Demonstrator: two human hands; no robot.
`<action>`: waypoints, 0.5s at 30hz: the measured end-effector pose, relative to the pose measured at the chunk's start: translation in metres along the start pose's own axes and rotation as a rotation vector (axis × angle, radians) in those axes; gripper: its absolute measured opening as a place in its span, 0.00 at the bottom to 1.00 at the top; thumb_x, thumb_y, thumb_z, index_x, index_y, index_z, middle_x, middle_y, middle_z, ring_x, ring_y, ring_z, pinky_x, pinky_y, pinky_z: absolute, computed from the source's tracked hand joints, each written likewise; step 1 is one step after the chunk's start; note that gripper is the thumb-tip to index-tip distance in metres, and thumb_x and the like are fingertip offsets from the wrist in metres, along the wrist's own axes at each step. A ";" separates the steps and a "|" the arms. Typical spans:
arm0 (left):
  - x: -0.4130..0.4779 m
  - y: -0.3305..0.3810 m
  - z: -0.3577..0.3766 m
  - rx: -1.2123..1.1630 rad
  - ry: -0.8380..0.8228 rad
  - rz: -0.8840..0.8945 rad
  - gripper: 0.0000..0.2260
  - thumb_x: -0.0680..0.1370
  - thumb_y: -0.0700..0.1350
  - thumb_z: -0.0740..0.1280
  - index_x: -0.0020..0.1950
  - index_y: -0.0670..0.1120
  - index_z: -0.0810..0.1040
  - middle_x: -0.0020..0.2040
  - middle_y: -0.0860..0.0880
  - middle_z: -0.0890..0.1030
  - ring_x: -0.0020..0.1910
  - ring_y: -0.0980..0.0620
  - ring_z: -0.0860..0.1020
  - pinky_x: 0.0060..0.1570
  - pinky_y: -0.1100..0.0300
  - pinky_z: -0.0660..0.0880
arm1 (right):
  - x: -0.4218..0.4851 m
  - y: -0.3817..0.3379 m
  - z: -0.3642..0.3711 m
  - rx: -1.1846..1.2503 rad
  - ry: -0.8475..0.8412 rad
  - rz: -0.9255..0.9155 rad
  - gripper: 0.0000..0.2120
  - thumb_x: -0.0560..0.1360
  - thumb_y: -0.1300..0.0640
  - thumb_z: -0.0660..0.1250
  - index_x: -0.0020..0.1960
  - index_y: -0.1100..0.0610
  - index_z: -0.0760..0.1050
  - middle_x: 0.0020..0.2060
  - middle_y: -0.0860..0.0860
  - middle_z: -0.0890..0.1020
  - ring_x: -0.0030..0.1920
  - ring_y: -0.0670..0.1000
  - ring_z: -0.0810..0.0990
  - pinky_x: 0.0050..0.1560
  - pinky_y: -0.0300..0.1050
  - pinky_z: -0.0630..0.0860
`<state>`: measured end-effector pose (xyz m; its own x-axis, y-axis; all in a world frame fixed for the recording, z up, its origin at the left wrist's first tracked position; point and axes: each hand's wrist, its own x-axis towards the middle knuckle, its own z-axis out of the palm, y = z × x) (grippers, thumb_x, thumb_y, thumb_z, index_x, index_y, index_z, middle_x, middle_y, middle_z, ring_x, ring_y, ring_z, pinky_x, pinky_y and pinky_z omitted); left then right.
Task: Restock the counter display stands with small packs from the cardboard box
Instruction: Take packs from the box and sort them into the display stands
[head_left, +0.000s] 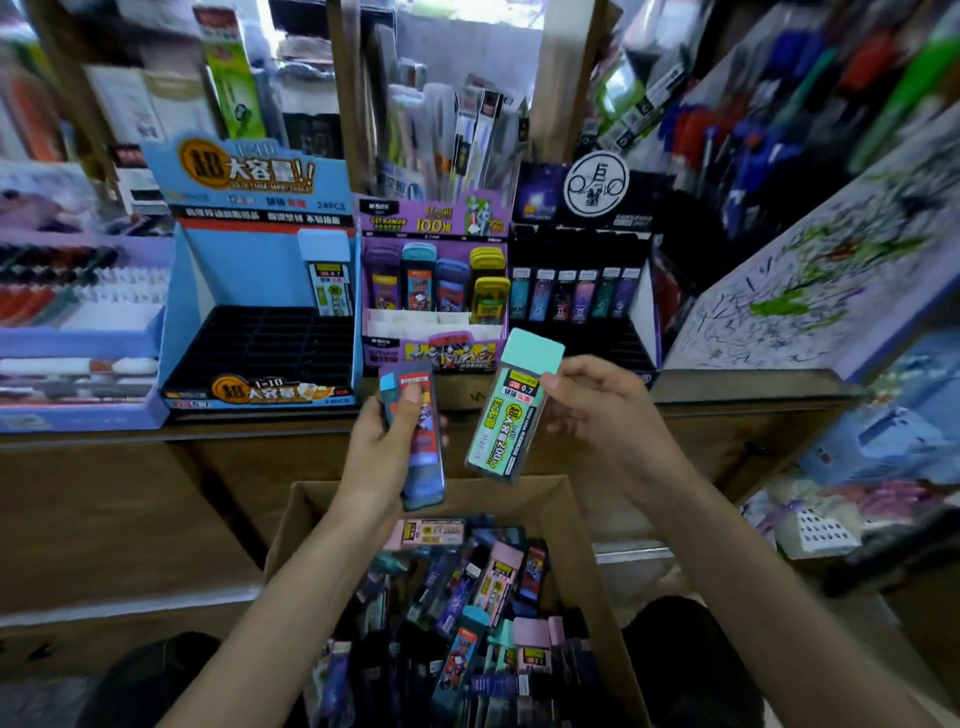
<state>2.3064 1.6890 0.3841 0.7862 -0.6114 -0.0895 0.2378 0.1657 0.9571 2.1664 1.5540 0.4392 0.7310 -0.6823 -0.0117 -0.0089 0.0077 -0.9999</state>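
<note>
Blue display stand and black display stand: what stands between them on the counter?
The purple display stand, holding several coloured packs, as the head view shows.

Stationery crowding round the wooden counter (727, 410)

At our far left a lavender tray (78, 332) holds rows of pens lying flat, and behind it we make out a tall green carton (231, 78) standing on a shelf. Carded pens (467, 130) hang in the middle beside a wooden post (561, 78). Blurred racks of blue and red pens (727, 140) fill the upper right. A white sheet of test scribbles (810, 291) slopes at our right, with a white perforated basket (826, 530) below it.
</note>
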 end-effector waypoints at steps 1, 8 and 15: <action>0.005 0.007 -0.003 0.018 -0.001 0.033 0.07 0.78 0.51 0.61 0.52 0.48 0.73 0.36 0.50 0.81 0.31 0.58 0.80 0.29 0.64 0.77 | 0.006 -0.010 0.000 -0.014 0.001 -0.029 0.03 0.76 0.61 0.65 0.45 0.59 0.75 0.39 0.51 0.85 0.37 0.47 0.82 0.34 0.37 0.77; 0.031 0.061 -0.053 0.097 0.033 0.201 0.14 0.71 0.57 0.63 0.50 0.50 0.74 0.33 0.54 0.83 0.30 0.58 0.80 0.27 0.65 0.76 | 0.054 -0.065 0.044 -0.034 -0.078 -0.134 0.03 0.76 0.64 0.65 0.47 0.63 0.71 0.39 0.53 0.84 0.36 0.48 0.83 0.37 0.41 0.80; 0.043 0.092 -0.119 0.130 0.130 0.261 0.15 0.71 0.58 0.63 0.51 0.50 0.75 0.35 0.52 0.83 0.32 0.57 0.81 0.27 0.65 0.76 | 0.114 -0.094 0.138 -0.239 -0.160 -0.257 0.05 0.75 0.65 0.67 0.46 0.58 0.71 0.39 0.55 0.80 0.37 0.53 0.82 0.39 0.44 0.82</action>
<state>2.4303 1.7699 0.4353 0.8793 -0.4561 0.1373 -0.0498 0.1986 0.9788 2.3452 1.5763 0.5315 0.8273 -0.5168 0.2201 0.0436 -0.3317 -0.9424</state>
